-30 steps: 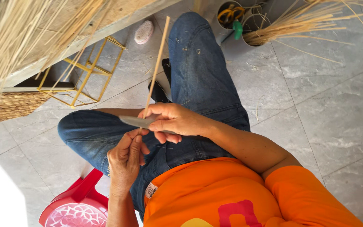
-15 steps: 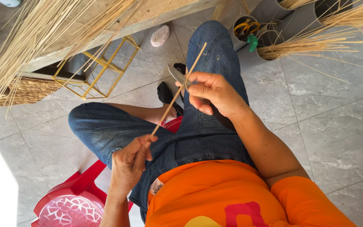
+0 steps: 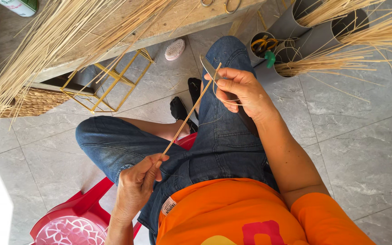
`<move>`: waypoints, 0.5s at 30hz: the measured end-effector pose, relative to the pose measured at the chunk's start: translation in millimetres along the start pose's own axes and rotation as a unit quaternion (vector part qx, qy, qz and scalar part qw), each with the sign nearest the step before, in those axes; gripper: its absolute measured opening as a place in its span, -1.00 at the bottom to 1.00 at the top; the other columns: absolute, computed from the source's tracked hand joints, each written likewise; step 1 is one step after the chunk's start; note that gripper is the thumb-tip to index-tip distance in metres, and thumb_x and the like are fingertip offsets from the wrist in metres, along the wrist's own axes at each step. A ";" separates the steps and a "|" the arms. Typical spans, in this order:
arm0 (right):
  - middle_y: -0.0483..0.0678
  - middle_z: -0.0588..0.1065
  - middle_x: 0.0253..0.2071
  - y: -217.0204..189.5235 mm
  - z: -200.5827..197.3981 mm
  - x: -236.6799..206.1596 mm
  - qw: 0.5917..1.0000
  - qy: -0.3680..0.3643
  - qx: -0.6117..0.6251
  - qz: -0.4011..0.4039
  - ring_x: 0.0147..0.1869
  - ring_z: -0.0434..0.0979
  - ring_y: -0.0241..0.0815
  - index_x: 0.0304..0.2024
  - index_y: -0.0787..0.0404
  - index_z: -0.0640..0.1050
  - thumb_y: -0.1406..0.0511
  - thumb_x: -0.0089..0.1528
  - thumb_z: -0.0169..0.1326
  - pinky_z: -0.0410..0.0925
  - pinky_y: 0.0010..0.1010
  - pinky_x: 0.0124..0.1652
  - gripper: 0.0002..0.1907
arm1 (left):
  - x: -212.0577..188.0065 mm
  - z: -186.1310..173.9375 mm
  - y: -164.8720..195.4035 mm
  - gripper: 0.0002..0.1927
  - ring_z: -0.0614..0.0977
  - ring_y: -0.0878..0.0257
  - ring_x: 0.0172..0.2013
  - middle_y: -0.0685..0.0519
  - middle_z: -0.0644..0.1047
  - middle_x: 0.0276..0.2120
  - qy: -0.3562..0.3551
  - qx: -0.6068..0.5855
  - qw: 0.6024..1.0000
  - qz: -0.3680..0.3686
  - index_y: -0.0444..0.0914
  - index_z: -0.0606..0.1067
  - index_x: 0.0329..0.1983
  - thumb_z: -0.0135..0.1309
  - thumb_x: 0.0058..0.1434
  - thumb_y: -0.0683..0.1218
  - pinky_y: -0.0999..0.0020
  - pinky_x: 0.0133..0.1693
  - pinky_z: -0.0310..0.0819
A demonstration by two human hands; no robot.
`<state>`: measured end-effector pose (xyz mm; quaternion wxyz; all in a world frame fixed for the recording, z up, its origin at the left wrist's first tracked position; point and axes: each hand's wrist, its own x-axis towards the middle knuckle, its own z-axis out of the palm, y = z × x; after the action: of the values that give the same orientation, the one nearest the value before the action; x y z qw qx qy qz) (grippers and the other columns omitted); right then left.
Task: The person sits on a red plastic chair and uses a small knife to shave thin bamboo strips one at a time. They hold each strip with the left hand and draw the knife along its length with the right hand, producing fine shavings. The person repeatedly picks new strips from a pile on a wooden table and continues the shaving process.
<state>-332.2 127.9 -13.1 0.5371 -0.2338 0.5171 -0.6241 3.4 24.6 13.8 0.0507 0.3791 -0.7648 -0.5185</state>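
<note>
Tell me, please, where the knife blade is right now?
In the head view, the knife blade sits upper centre, held in the right hand above the knee of the jeans, crossing the top end of the thin stick that the left hand pinches lower down.

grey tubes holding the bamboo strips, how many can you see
3. One tall grey plastic tube at top centre-right, a second grey tube right of it, and a shorter grey tube below them. More may lie beyond the frame.

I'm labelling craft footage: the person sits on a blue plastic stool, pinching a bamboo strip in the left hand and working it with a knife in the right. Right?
Not quite. The head view shows the plastic stool is red, not blue. The rest holds: the left hand pinches the bamboo strip, and the right hand holds the knife against it.
</note>
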 end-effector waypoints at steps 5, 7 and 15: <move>-0.11 0.42 -0.49 -18.2 -41.6 4.1 0.988 0.141 0.032 -0.051 -0.60 0.25 -0.42 0.18 0.34 0.51 0.34 0.45 -0.03 0.14 -0.61 -0.61 -0.71 | -6.6 -15.6 -13.9 -0.77 0.39 0.47 -0.78 0.12 0.49 -0.72 0.008 -0.026 0.999 -0.038 -0.17 0.67 -0.11 0.00 0.34 -0.14 0.46 -0.74 0.19; -0.12 0.44 -0.47 -25.5 -53.7 5.6 0.985 0.147 0.074 -0.059 -0.59 0.27 -0.43 0.23 0.31 0.49 0.34 0.46 -0.04 0.15 -0.62 -0.59 -0.68 | -4.1 -20.1 -17.2 -0.79 0.39 0.47 -0.80 0.14 0.51 -0.73 0.038 -0.019 0.999 -0.027 -0.20 0.65 -0.10 0.01 0.33 -0.15 0.49 -0.75 0.22; -0.08 0.45 -0.55 -0.1 30.1 -20.8 0.999 -0.018 -0.019 0.032 -0.66 0.29 -0.43 0.38 0.23 0.35 0.34 0.36 -0.04 0.19 -0.59 -0.65 -0.49 | 23.5 5.8 13.7 -0.79 0.41 0.47 -0.75 0.14 0.50 -0.70 0.050 -0.058 0.997 0.018 -0.25 0.64 -0.07 0.01 0.36 -0.17 0.50 -0.67 0.28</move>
<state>-300.2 135.0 3.1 0.5614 -0.2390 0.5260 -0.5925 -23.3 16.5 15.2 0.1201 0.3871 -0.7368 -0.5412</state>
